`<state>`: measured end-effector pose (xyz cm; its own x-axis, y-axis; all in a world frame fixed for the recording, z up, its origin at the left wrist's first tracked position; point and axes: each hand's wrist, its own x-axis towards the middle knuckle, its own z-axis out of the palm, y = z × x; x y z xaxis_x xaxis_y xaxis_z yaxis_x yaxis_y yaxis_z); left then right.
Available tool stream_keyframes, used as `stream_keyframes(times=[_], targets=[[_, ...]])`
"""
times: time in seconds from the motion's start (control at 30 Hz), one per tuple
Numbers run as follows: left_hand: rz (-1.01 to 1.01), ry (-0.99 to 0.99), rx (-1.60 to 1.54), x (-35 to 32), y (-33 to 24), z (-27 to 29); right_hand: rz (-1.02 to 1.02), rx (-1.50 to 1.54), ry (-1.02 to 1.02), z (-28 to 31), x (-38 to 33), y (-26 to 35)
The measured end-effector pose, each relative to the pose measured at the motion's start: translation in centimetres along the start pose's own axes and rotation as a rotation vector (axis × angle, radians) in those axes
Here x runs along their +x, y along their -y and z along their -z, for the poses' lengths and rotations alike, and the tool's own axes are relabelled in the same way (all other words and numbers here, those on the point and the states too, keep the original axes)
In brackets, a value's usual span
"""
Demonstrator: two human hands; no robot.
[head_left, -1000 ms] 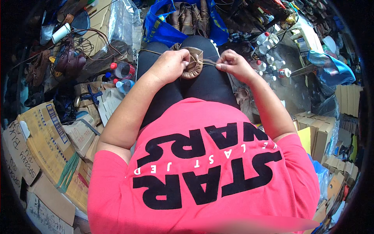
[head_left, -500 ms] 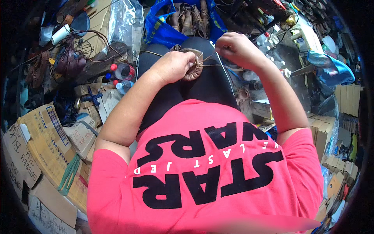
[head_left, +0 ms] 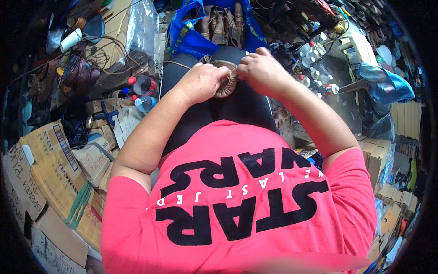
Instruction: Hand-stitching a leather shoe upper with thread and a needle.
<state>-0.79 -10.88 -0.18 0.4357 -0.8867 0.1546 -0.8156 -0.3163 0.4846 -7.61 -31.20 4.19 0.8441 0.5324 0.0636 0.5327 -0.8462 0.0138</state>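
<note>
On the lap at twelve o'clock lies a brown shoe (head_left: 226,78). The left hand (head_left: 200,83) grips its nine o'clock side, fingers curled; the right hand (head_left: 261,69), at three o'clock, pinches its rim.

A cluttered shoe-repair or leatherwork workshop: worn brown leather shoes (head_left: 75,73) are heaped at the left, more brown footwear fills a blue fabric bag (head_left: 191,39) ahead, small red-capped glue bottles (head_left: 315,73) stand at the right, and flattened cardboard boxes (head_left: 50,169) are stacked around.
</note>
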Motion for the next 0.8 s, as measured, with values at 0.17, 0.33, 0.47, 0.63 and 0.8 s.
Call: stream_keyframes(times=[0.17, 0.33, 0.47, 0.63, 0.8], targets=[[-0.058, 0.023, 0.168, -2.3, 0.4, 1.6, 0.002, 0.168, 0.055, -1.0, -0.6, -0.5], [0.197, -0.106, 0.262, -9.5, 4.1, 6.3, -0.387, 0.327, 0.081, -3.6, -7.8, -5.9], [0.467, -0.407, -0.654, -9.6, 3.3, 9.5, -0.716, 1.484, -0.351, -1.1, -5.6, -5.9], [0.046, -0.425, -1.275, -1.4, -6.1, 9.1, -0.349, 2.205, -0.599, 0.4, 2.6, 0.0], [0.388, 0.166, -1.004, -4.7, -5.4, 7.3, -0.232, 1.365, -0.131, 2.0, 0.3, 2.5]])
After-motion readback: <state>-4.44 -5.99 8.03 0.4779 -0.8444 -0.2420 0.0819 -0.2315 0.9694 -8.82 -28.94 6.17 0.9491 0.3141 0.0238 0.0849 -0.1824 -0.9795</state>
